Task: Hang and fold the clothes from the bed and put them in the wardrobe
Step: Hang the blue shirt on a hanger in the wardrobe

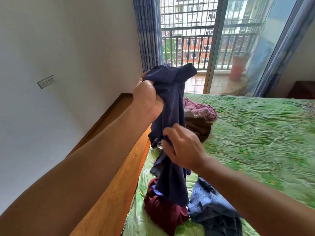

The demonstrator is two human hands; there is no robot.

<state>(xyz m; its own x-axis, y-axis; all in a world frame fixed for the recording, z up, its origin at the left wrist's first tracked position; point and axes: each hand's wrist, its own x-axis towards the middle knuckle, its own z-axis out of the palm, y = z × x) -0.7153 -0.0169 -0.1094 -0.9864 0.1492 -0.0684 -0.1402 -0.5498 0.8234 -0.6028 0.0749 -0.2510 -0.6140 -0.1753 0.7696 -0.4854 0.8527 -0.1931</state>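
Note:
A dark navy garment [172, 99] hangs lifted above the bed [255, 133]. My left hand [146, 97] grips its bunched top, raised high. Lower down, my right hand [184, 147] pinches the fabric near its middle. The garment's lower end drapes onto a maroon garment [162, 212]. Blue denim jeans [213, 208] lie beside that, near the bed's front. Further back on the green cover lie a brown garment [199, 128] and a pink patterned one [202, 108]. No wardrobe is in view.
A wooden bed frame edge [119, 184] runs along the left, with a strip of wooden floor and a white wall [68, 48] beyond. Blue curtains [148, 34] and a sliding glass balcony door [238, 48] stand behind the bed. A dark bedside cabinet [301, 90] sits far right.

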